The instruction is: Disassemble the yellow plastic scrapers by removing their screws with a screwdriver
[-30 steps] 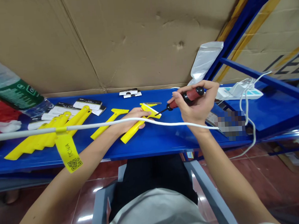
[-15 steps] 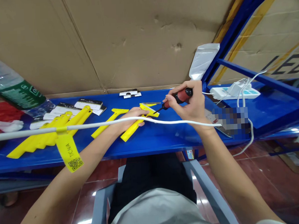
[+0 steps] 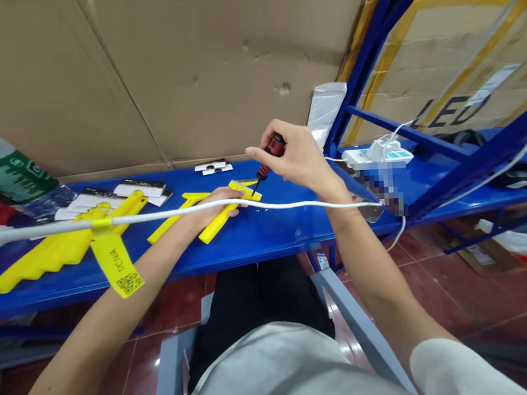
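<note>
My left hand is closed around a yellow scraper, holding it against the blue shelf top, its wide head towards my right hand. A red and black screwdriver is gripped in my right hand. It stands nearly upright, with its dark tip at the scraper's head; whether it touches a screw is too small to tell. Tiny light bits, perhaps screws, lie just beside the head. Left of my left hand lies a second yellow scraper. More yellow scrapers are piled further left.
A white cable with a yellow tag crosses in front of my hands. Behind the pile are printed cards and a plastic bottle. A power strip lies right, near a blue post. Cardboard stands behind.
The screwdriver has tipped from slanted to nearly upright, and my right hand has risen above the scraper's head. My left hand keeps its hold. The whole view has shifted.
</note>
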Motion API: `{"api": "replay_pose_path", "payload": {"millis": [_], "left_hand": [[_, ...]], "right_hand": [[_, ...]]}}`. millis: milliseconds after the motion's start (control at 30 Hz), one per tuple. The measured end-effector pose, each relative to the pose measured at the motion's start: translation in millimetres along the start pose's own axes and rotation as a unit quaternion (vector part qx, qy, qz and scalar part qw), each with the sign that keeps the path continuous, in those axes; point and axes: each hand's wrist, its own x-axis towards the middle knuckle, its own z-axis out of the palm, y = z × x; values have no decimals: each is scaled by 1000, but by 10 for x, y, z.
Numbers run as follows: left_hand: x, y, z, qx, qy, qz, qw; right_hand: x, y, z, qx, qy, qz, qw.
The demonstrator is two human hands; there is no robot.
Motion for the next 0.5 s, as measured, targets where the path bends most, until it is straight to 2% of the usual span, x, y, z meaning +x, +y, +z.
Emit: {"api": "replay_pose_path", "payload": {"millis": [100, 200, 300, 400, 500], "left_hand": [[-27, 28, 49, 12, -8, 3, 1000], [-57, 55, 94, 28, -4, 9, 1000], [-73, 81, 115, 44, 11, -13, 999], [-76, 98, 120, 48, 29, -27, 998], [-68, 102, 122, 33, 44, -30, 998]], "right_hand": [[263, 108, 122, 16, -8, -30, 999], [388, 305, 295, 40, -10, -70, 997], [344, 534, 476, 55, 48, -85, 994], [219, 679, 604, 54, 118, -56, 990], [117, 711, 659, 60, 155, -35, 985]]}}
